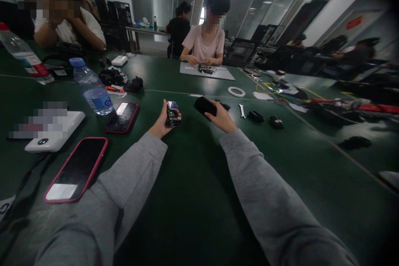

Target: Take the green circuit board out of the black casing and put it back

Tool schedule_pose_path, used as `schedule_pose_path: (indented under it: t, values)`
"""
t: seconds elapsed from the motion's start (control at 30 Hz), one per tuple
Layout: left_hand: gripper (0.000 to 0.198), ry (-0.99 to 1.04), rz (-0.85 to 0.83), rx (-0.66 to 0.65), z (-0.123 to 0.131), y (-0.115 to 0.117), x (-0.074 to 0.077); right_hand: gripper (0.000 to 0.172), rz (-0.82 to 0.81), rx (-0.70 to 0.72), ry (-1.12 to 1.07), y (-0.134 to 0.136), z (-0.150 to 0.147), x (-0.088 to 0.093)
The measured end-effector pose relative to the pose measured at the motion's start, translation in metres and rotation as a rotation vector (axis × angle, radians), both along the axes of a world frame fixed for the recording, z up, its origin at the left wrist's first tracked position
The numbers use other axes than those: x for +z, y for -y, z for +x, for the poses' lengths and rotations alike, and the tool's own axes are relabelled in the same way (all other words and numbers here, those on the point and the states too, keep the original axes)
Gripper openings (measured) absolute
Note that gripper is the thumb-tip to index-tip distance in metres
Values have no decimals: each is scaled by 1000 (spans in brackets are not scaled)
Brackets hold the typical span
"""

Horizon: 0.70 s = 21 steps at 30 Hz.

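Observation:
My left hand (161,122) is closed around a small circuit board device (173,114), which has a little screen at its top and a blue spot near its lower edge. In my right hand (223,118) is a black rectangular case (205,106), tilted, with my fingers wrapped over its lower right end. The two things are held apart, a short gap between them, above the green table (193,183). Just beyond my right hand lie a small dark object, partly hidden, and a wrench (242,111).
Two phones in red cases (76,170), a white power bank (59,133) and water bottles (93,87) stand or lie on the left. Small black parts (256,116), a white ring (236,92) and tangled cables (289,89) are at right. A co-worker (204,43) sits opposite.

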<state>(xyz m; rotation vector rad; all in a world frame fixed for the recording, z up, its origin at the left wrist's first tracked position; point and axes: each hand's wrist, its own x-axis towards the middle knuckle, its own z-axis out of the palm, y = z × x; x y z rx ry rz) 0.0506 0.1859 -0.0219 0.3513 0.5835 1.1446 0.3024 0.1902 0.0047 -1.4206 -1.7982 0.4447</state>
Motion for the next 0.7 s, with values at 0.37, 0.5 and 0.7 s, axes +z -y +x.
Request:
schedule_pose_path:
  t: [0.37,0.5,0.7]
  values:
    - [54,38,-12,-22,-1,0,0,88,173,-905,101,56,275,-16]
    - [53,25,-8,-19,0,0,1,120,159,-1015,175,102,359,-52]
    - [54,10,-23,-6,1,4,7,144,36,-910,306,136,380,-58]
